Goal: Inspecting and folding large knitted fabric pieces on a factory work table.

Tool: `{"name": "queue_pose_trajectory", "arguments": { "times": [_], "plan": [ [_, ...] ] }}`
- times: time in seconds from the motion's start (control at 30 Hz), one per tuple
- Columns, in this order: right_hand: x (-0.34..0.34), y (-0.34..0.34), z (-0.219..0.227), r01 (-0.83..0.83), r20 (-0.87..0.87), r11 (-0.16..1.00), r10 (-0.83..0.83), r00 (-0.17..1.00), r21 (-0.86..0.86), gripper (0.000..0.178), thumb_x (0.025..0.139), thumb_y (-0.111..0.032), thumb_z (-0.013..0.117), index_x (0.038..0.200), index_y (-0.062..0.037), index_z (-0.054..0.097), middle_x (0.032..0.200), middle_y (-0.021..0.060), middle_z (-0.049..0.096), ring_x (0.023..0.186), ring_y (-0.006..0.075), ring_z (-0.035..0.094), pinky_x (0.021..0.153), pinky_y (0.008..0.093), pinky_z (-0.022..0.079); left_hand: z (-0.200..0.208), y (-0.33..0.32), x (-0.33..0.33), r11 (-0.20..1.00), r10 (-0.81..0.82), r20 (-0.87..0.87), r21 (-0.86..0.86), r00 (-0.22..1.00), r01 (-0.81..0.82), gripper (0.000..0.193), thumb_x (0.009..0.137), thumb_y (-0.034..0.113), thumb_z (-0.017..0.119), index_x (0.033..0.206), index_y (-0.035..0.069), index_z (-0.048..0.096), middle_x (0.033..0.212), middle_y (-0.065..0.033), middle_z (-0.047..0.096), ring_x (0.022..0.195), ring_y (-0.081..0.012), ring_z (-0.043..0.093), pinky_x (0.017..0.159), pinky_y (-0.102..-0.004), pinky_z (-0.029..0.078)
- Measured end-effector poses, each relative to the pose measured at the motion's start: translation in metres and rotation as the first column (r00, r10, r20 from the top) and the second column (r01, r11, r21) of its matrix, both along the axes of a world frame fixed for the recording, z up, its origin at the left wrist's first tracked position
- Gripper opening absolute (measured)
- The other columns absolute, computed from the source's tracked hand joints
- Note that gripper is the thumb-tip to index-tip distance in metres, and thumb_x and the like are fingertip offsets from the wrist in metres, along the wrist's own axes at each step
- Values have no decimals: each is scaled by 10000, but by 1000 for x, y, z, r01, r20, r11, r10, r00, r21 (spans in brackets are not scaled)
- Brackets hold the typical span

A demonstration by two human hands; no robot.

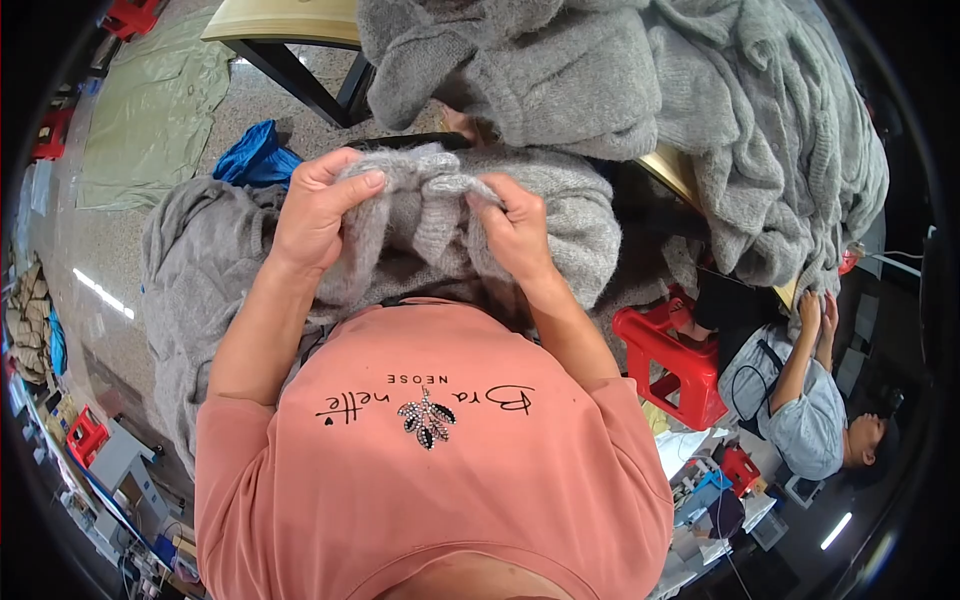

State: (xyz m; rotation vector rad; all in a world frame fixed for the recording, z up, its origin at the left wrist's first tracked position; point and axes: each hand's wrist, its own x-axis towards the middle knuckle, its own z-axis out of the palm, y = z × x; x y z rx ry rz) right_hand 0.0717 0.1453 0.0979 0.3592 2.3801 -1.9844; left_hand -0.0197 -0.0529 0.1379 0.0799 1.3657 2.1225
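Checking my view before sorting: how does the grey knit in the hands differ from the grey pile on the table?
The grey knit garment is gripped by the left hand and right hand, bunched at the chest; the grey knitwear pile lies untouched on the table. The pile is far bulkier. Both are fuzzy grey knit.

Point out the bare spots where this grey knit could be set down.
Bare floor lies left, between the green sheet and the grey knit that the left hand and right hand grip. The table corner shows bare. Ahead, the sweater pile crowds everything.
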Motion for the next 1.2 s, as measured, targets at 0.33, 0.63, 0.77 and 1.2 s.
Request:
{"name": "queue_pose_trajectory", "arguments": {
  "times": [0.33, 0.63, 0.77, 1.2],
  "plan": [
    [10, 5, 42, 347, -684, 737, 211, 698, 580, 304, 612, 125, 505, 891, 22, 567, 799, 148, 608, 591, 264, 558, 503, 329, 437, 11, 11, -9, 994, 57, 170, 80, 984, -72, 75, 797, 38, 575, 842, -12, 609, 798, -67, 641, 682, -100, 591, 648, -231, 477],
    [-2, -23, 57, 211, -721, 761, 431, 543, 614, 229, 614, 61, 593, 834, 11, 556, 743, 107, 588, 531, 186, 552, 438, 264, 424, 20, 26, 15, 956, -272, -165, -156, 948, 247, 93, 805, 56, 588, 719, 24, 571, 651, 56, 521, 595, -4, 426, 512, -186, 356],
    [0, -16, 50, 249, -703, 743, 387, 596, 621, 237, 608, 79, 584, 833, 13, 552, 744, 97, 584, 558, 202, 570, 449, 273, 440, 15, 25, 15, 945, -322, -65, -78, 945, 316, 87, 821, 62, 583, 753, 8, 583, 690, 49, 541, 615, -3, 443, 523, -172, 365],
    [-21, -18, 34, -105, -595, 936, 297, 747, 335, 278, 579, 150, 471, 816, 20, 534, 888, 170, 596, 752, 319, 585, 645, 318, 489, 0, 15, 17, 977, -153, -209, -182, 966, 115, 160, 715, -48, 655, 868, -17, 620, 816, -22, 620, 721, -56, 546, 649, -184, 447]
  ]
}}
